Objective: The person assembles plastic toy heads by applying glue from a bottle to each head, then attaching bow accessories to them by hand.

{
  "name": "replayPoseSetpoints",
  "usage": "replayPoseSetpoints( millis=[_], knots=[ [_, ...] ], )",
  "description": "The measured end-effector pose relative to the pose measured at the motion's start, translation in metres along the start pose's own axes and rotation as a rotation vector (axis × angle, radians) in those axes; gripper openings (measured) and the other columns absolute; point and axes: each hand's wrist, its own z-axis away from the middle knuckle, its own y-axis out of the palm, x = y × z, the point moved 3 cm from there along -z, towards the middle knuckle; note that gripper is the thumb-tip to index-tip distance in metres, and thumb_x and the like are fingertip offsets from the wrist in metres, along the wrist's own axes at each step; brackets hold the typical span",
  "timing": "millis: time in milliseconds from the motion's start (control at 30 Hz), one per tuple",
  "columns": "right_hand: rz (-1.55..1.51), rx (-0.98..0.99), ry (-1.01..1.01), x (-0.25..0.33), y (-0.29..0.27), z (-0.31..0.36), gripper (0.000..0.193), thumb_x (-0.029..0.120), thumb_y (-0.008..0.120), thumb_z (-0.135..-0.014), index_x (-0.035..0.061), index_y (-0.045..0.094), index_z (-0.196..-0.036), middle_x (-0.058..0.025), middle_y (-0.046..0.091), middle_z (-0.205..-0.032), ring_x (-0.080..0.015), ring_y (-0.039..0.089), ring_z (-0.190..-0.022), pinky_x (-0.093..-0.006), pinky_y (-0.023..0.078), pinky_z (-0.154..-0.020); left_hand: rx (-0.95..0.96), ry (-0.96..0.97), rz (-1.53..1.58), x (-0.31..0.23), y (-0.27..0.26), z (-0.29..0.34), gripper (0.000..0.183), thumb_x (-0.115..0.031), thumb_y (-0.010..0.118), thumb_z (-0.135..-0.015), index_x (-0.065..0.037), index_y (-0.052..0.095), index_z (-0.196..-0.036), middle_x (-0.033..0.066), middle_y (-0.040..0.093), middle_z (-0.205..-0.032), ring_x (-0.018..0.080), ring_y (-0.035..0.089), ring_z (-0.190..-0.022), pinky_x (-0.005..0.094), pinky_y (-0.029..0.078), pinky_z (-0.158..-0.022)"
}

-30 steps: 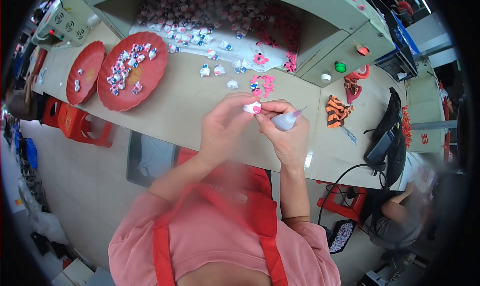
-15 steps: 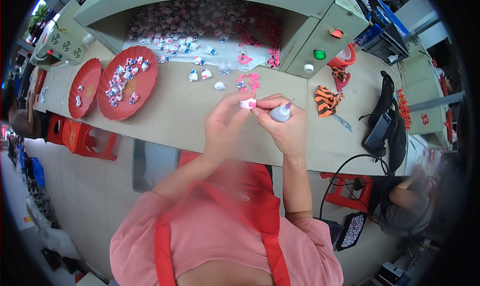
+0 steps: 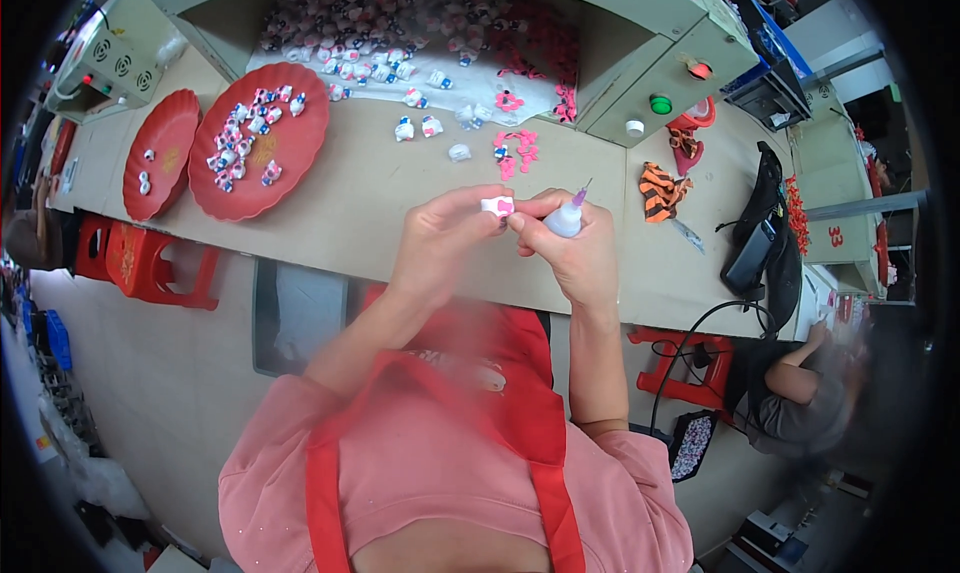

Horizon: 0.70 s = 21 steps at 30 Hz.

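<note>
Right of the large red plate, a person's left hand pinches a small white-and-pink figurine between thumb and fingertips; the right hand, curled around a needle-tipped bottle, touches the figurine's side.

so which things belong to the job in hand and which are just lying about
Likely in the job:
white-and-pink piece, in left hand
needle-tipped bottle, in right hand
loose pink pieces
small figures, red dish

Likely just lying about:
striped cloth
dark bag-like item
</note>
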Motion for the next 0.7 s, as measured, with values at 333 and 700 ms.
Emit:
replayPoseSetpoints(
  millis=[333,700],
  knots=[
    [0.001,0.044,0.147,-0.049,0.039,-0.013,0.011,0.007,0.069,-0.074,-0.0019,0.062,-0.075,-0.0049,0.059,-0.064,-0.0092,0.053,-0.051,-0.0217,0.042,-0.048,-0.153,-0.189,0.172,0.02,-0.057,0.014,0.026,-0.004,0.059,-0.081,0.002,0.059,-0.107,0.0093,0.062,-0.099,0.0163,0.059,-0.09,0.03,0.046,-0.081],
    [1.085,-0.21,-0.169,-0.073,0.003,-0.118,0.024,0.025,0.068,-0.071,0.0097,0.068,-0.089,-0.015,0.062,-0.086,-0.0311,0.062,-0.077,-0.0399,0.048,-0.071,-0.9,0.735,-1.441,-0.101,-0.144,-0.027,0.029,-0.007,0.059,-0.081,-0.007,0.061,-0.11,0.0102,0.058,-0.101,0.0187,0.057,-0.087,0.0289,0.046,-0.073]
  ],
)
